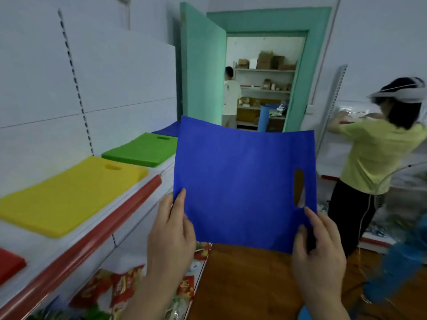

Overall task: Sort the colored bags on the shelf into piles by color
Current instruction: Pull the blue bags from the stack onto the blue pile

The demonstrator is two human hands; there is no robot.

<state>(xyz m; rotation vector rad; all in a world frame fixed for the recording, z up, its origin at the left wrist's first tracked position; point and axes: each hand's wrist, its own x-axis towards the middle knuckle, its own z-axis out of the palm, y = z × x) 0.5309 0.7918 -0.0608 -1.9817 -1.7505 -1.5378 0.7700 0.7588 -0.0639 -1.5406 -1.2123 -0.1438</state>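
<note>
A flat blue bag (242, 181) with a slot handle on its right side hangs in the air in front of me. My left hand (171, 232) pinches its lower left corner, and my right hand (318, 250) pinches its lower right corner. On the white shelf (97, 218) to my left lie separate piles: a red pile (9, 266) nearest, then a yellow pile (69, 195), a green pile (141, 148), and a blue pile (168, 130) at the far end, partly hidden by the held bag.
The shelf has a red front rail (92, 245). Snack packets (120, 289) fill the shelf below. A person in a yellow shirt (379, 158) works at a rack on the right. A green door (201, 65) stands open ahead, with another person (231, 95) beyond it. The floor is brown wood.
</note>
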